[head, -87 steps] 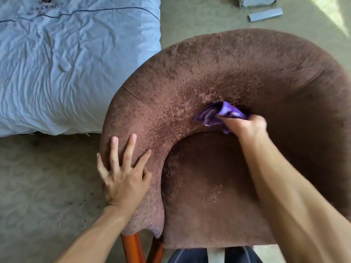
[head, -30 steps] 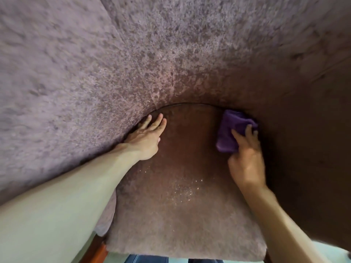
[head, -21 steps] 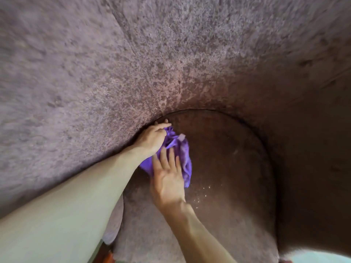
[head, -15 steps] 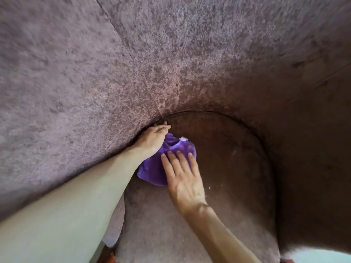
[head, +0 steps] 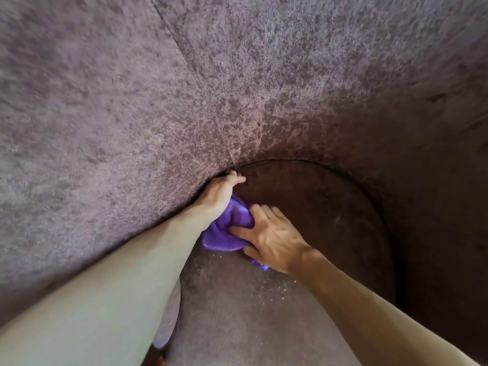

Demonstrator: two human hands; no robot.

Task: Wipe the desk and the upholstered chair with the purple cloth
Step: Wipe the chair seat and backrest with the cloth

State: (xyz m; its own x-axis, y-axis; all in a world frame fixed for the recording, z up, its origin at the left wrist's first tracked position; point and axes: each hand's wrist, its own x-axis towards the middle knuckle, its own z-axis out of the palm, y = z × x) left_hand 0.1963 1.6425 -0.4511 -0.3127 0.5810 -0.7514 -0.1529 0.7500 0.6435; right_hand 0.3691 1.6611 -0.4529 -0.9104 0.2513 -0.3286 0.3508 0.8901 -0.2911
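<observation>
Head view, single item list.

- Upholstered chair [head: 264,75]: mottled brown-mauve plush; curved back fills the upper frame, seat [head: 250,326] below, a dark seam where the two meet.
- Purple cloth [head: 227,228]: bunched on the seat at the left rear corner, touching both hands.
- Right hand [head: 272,239]: palm down, fingers curled into the cloth and gripping it against the seat.
- Left hand [head: 220,192]: pressed into the seam beside the cloth, fingers loosely curled and holding nothing; it appears to part or steady the back cushion.
- Pale crumbs [head: 274,286]: scattered specks on the seat just beside the right wrist.
- Desk: not in view.

Handling note, as judgement: keep the left hand bracing the crevice open; draw the cloth forward along the seam in one direction, flattening it so it gathers the crumbs rather than scattering them.
</observation>
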